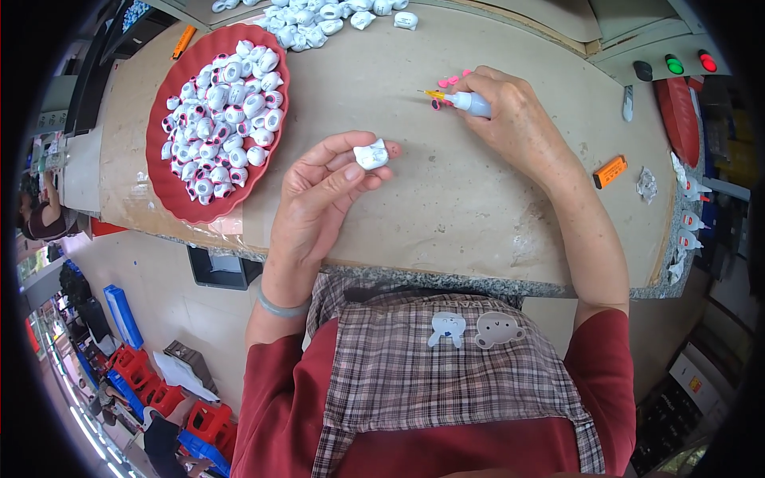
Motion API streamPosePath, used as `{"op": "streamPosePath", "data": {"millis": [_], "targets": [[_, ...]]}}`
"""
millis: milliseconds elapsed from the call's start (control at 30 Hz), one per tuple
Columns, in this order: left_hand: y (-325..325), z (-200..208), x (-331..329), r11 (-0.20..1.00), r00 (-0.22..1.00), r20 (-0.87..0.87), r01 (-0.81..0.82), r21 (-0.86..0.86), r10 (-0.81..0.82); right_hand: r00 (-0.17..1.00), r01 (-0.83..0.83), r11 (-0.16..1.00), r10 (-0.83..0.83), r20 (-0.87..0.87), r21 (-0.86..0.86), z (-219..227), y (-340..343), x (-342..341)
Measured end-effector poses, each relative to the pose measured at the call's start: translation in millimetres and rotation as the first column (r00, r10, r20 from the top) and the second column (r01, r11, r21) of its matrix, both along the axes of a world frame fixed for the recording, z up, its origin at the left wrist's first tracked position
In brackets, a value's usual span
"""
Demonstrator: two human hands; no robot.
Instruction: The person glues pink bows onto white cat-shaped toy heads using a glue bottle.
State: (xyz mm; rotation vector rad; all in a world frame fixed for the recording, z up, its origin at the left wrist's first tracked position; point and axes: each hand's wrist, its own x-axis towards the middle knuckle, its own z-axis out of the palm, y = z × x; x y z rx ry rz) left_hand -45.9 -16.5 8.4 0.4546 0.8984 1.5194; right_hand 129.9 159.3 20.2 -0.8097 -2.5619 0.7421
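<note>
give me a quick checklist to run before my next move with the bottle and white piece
1. White piece held in the left hand's fingers: ok
2. Bottle held in the right hand's fingers: ok
3. Yellow tip apart from the white piece: ok
4. Loose pink pieces near the right hand: ok
5. Amount left in the bottle: cannot tell
6. Red dish left of the left hand: ok

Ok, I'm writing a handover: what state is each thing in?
Left hand: closed on the white piece.
White piece: held off the table.
Right hand: gripping the squeeze bottle.
Squeeze bottle: tilted, yellow tip uncovered.
Red dish: heaped with white-and-pink pieces.
White pile: heaped, loose.
Pink bits: loose on the table.
Orange tool at right: lying down.
Silvery scrap: crumpled.
</note>
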Motion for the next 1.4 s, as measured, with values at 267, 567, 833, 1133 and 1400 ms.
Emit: {"op": "streamPosePath", "data": {"millis": [267, 567, 833, 1133, 1400], "targets": [[-0.1, -2.1, 0.4, 1.0, 1.0, -0.007, -0.004, -0.002, 0.004, 0.998, -0.056, 0.99, 0.052, 0.032, 0.126, -4.9, 3.4, 2.1], [6.7, 1.9, 10.1, 0.999, 0.998, -0.066, 0.009, -0.033, -0.011, 0.964, -0.062, 0.954, -0.019, -0.266, -0.293, -1.3, -1.8, 18.8], [17.7, -1.2, 29.1, 0.991, 0.984, -0.121, 0.125, -0.041, -0.13, 0.901, -0.192, 0.59, -0.211, -0.379, -0.784, 2.2, -24.5, 33.4], [19.9, 0.2, 41.1, 0.993, 0.949, -0.291, 0.108, -0.05, -0.118, 0.896, -0.238, 0.602, -0.167, -0.412, -0.762, 5.8, -43.6, 36.4], [20.3, 3.0, 46.2, 0.992, 0.914, -0.384, 0.114, -0.055, -0.126, 0.928, -0.157, 0.616, -0.175, -0.328, -0.772, 4.9, -43.9, 35.2]]}}
